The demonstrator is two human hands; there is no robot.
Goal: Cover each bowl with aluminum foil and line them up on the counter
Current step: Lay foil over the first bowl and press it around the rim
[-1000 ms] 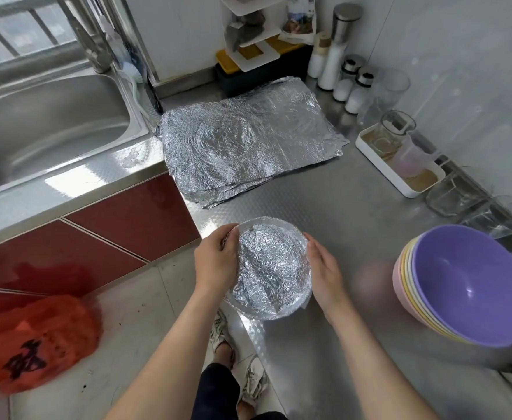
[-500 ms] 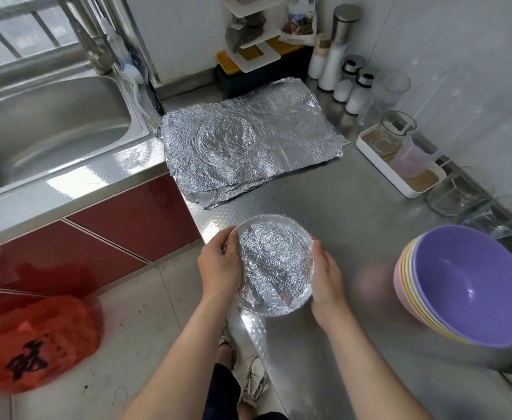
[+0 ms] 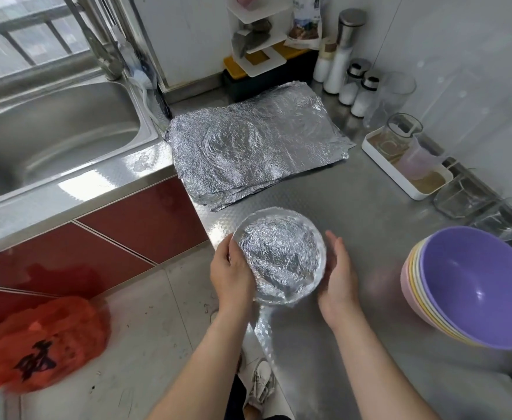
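So the steel counter is pretty crowded around the edges; a flat stack of crinkled foil sheets lies at the back, just beside the sink, and its near corner sits close to the bowl being worked on; off to the right there's a tilted stack of plastic bowls, purple one on top with yellow and pink rims peeking out underneath, well apart from the hands; along the right wall sit a white tray with a glass jar and a pale measuring cup in it, a few clear glass containers, and some shakers further back; an orange plastic bag slumps on the floor by the red cabinet fronts; nothing actually blocks the space straight ahead of the bowl. The foil-covered bowl is at the counter's front-left corner, right at the edge, foil pressed down into it and over the rim; the left hand cups its left side, fingers curled on the rim and touching the foil; the right hand is flat and open with fingers straight, just beside the right rim; can't tell if it's touching, there looks to be a thin gap; both forearms reach in from the bottom of the view.
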